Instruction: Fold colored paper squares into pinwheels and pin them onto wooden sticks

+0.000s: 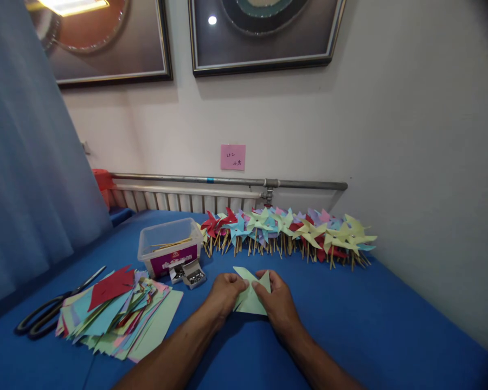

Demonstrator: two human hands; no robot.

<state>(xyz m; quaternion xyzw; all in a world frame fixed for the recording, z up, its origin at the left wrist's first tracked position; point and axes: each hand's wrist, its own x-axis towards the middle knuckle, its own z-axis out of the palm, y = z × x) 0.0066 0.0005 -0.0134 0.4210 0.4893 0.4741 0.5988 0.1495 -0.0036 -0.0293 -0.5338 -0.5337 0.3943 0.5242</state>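
A: How is the fold best made?

B: The green paper (250, 297), lying on the blue table (370, 319) in front of the pinwheels (288, 230), is pressed flat and its corners are drawn to the middle evenly.

A: How are the hands posed?

B: The left hand (224, 292) is pinched on the paper's left edge, knuckles up. The right hand (277, 300) is pinched on the raised right corner.

A single head-worn camera looks forward and down across the blue worktop (370, 325) from close above its near edge, facing the white wall (309, 124) behind the worktop's far edge.
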